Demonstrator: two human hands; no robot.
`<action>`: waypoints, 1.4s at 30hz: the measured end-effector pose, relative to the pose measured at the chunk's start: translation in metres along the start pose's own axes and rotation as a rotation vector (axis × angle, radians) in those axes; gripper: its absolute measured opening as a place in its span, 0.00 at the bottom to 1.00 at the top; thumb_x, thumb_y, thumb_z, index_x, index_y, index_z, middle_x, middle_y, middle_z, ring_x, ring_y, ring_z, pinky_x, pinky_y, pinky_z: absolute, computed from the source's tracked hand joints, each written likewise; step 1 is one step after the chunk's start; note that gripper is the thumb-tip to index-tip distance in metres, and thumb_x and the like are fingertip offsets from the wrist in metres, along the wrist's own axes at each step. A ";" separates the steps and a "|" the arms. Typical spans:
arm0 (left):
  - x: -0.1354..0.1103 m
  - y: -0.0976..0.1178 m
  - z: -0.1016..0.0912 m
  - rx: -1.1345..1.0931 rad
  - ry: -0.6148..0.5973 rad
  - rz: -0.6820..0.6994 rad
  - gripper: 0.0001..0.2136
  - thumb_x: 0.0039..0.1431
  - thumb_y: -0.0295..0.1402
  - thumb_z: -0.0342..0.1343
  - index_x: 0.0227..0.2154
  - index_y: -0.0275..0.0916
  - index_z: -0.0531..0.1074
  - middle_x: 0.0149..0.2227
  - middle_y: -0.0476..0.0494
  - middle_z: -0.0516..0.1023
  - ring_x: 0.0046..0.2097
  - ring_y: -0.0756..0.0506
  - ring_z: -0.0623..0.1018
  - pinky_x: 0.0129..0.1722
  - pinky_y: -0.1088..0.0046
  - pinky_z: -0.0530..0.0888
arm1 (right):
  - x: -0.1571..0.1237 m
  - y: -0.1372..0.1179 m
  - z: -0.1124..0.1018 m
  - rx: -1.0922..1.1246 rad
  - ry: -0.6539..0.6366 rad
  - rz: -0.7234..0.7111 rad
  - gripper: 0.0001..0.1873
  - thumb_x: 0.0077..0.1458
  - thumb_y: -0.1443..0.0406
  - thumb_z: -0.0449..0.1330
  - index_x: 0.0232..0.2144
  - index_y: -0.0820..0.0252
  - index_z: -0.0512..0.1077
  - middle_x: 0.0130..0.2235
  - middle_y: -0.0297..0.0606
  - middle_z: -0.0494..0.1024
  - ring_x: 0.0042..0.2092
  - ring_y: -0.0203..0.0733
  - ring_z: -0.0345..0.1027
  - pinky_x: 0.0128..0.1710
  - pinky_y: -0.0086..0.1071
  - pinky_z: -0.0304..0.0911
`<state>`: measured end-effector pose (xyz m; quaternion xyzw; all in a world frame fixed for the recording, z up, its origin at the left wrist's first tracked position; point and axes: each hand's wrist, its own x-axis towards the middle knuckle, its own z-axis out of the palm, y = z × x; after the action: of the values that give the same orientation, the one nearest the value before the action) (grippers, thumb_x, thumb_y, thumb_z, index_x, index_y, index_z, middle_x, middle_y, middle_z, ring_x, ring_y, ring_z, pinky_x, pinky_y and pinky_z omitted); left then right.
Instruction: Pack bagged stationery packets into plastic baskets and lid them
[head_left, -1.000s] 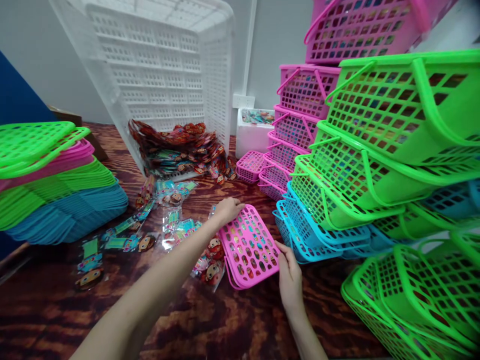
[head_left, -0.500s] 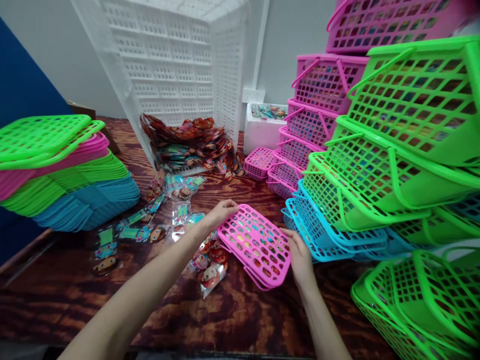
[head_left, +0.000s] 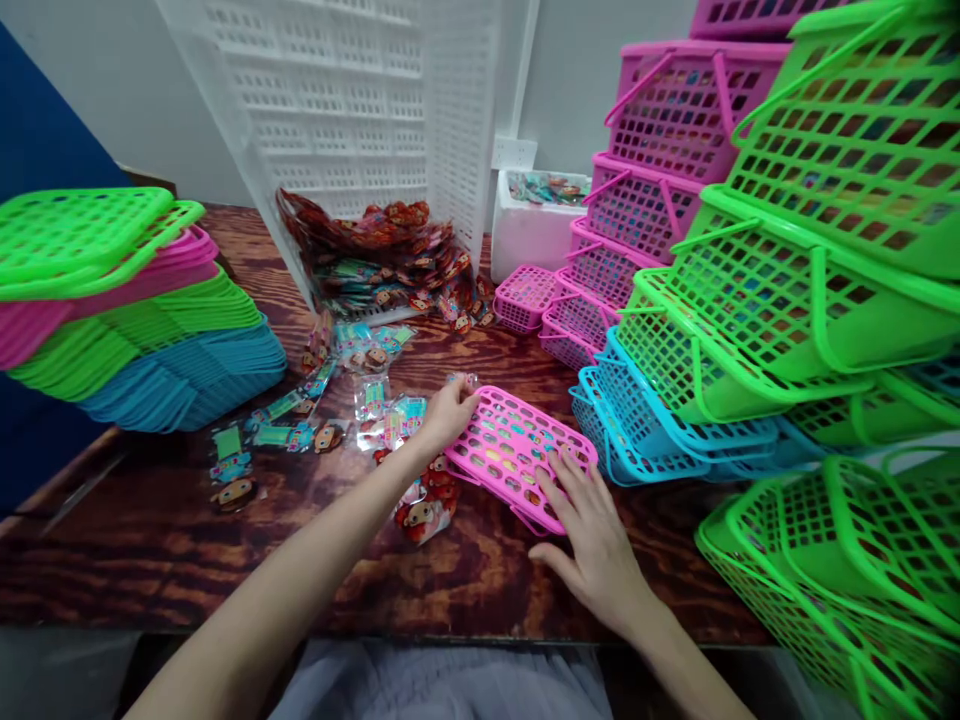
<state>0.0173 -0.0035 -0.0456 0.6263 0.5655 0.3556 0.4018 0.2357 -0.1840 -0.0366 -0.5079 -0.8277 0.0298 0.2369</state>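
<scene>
In the middle of the table is a small pink basket (head_left: 499, 440) with a flat, perforated lid on top, colourful contents showing through the holes. My left hand (head_left: 450, 412) grips its far left corner, fingers bent over the edge. Spread fingers of my right hand (head_left: 589, 535) lie flat on the right part of the lid, the thumb out to the side. A pink handle hangs along the basket's near side. Partly behind my left forearm are clear packets of red-haired doll-face items (head_left: 426, 510). A bit of clear wrapping shows just beyond my left fingertips.
Loose packets (head_left: 289, 430) lie on the left. Behind them, a white crate (head_left: 330, 130) on its side holds a heap of packets. Stacked lids and baskets (head_left: 180, 370) stand far left. Filled pink baskets (head_left: 667, 120), green baskets (head_left: 772, 300) and blue baskets (head_left: 637, 430) crowd the right.
My right hand has moved from the basket's right edge onto the top of the lid, its fingers spreading. The basket now sits flatter. My left hand stays at the far left corner.
</scene>
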 end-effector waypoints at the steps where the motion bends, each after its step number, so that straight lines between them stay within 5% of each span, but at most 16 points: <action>1: 0.000 0.001 0.000 0.011 0.001 0.004 0.03 0.55 0.28 0.54 0.26 0.40 0.68 0.25 0.53 0.70 0.30 0.49 0.70 0.31 0.75 0.64 | -0.003 -0.003 0.002 -0.042 -0.021 -0.008 0.40 0.60 0.53 0.60 0.69 0.53 0.51 0.69 0.45 0.52 0.69 0.60 0.44 0.66 0.62 0.44; 6: -0.004 0.001 0.001 0.045 0.013 0.009 0.03 0.56 0.28 0.54 0.27 0.41 0.68 0.25 0.53 0.70 0.30 0.48 0.71 0.31 0.75 0.65 | -0.009 -0.002 0.016 -0.121 0.077 -0.030 0.32 0.63 0.65 0.55 0.67 0.48 0.54 0.69 0.41 0.53 0.70 0.56 0.44 0.66 0.62 0.47; 12: -0.020 -0.006 0.007 0.054 0.088 0.000 0.05 0.61 0.32 0.49 0.34 0.41 0.69 0.29 0.51 0.73 0.32 0.48 0.73 0.33 0.75 0.68 | -0.007 0.018 0.027 -0.066 0.219 -0.060 0.31 0.60 0.73 0.48 0.62 0.43 0.64 0.63 0.33 0.67 0.67 0.52 0.52 0.65 0.62 0.49; 15: -0.024 -0.008 0.006 0.072 0.085 0.009 0.10 0.63 0.32 0.46 0.42 0.40 0.71 0.33 0.49 0.76 0.35 0.47 0.75 0.35 0.73 0.71 | -0.001 0.027 0.023 -0.036 0.207 -0.072 0.30 0.60 0.73 0.49 0.62 0.44 0.64 0.62 0.33 0.68 0.66 0.51 0.55 0.66 0.60 0.49; 19: -0.019 -0.003 -0.001 0.153 0.042 0.092 0.18 0.61 0.29 0.45 0.51 0.42 0.72 0.45 0.43 0.76 0.47 0.42 0.76 0.51 0.66 0.71 | 0.007 0.031 0.013 -0.006 0.167 -0.085 0.30 0.60 0.70 0.53 0.64 0.45 0.61 0.63 0.33 0.66 0.66 0.51 0.55 0.66 0.59 0.50; 25: -0.011 0.002 -0.005 0.249 -0.044 0.187 0.23 0.58 0.24 0.44 0.54 0.42 0.71 0.56 0.44 0.74 0.58 0.43 0.71 0.61 0.66 0.64 | 0.010 0.031 0.006 -0.008 0.102 -0.102 0.31 0.59 0.55 0.61 0.64 0.47 0.61 0.63 0.37 0.66 0.66 0.56 0.55 0.66 0.59 0.50; 30: -0.010 0.000 -0.004 0.297 -0.068 0.186 0.18 0.67 0.32 0.41 0.54 0.43 0.71 0.51 0.46 0.78 0.52 0.44 0.76 0.54 0.69 0.69 | 0.012 0.027 0.014 0.021 0.202 -0.046 0.24 0.63 0.63 0.56 0.61 0.47 0.66 0.62 0.35 0.69 0.66 0.52 0.56 0.66 0.57 0.48; 35: -0.003 0.010 -0.015 0.457 -0.132 0.197 0.14 0.65 0.31 0.45 0.46 0.45 0.74 0.42 0.46 0.81 0.45 0.42 0.79 0.46 0.69 0.71 | 0.017 0.030 0.011 0.125 0.227 0.017 0.20 0.62 0.65 0.55 0.55 0.50 0.71 0.58 0.36 0.73 0.62 0.52 0.62 0.65 0.55 0.51; 39: 0.003 0.033 -0.013 0.620 -0.185 0.220 0.12 0.57 0.26 0.49 0.38 0.39 0.77 0.42 0.35 0.80 0.48 0.35 0.77 0.49 0.60 0.70 | 0.034 0.040 0.003 0.244 0.305 0.218 0.11 0.64 0.63 0.52 0.40 0.52 0.76 0.44 0.37 0.80 0.47 0.47 0.74 0.49 0.41 0.66; 42: 0.008 0.056 0.010 0.683 -0.240 0.279 0.08 0.53 0.25 0.54 0.33 0.36 0.78 0.44 0.30 0.79 0.51 0.32 0.76 0.51 0.58 0.68 | 0.050 0.043 0.000 0.138 0.273 0.287 0.12 0.64 0.62 0.51 0.35 0.53 0.74 0.37 0.37 0.79 0.39 0.44 0.73 0.39 0.36 0.64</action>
<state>0.0507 0.0009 0.0007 0.8321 0.5098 0.1221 0.1811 0.2526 -0.1206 -0.0315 -0.6025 -0.7031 0.0508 0.3742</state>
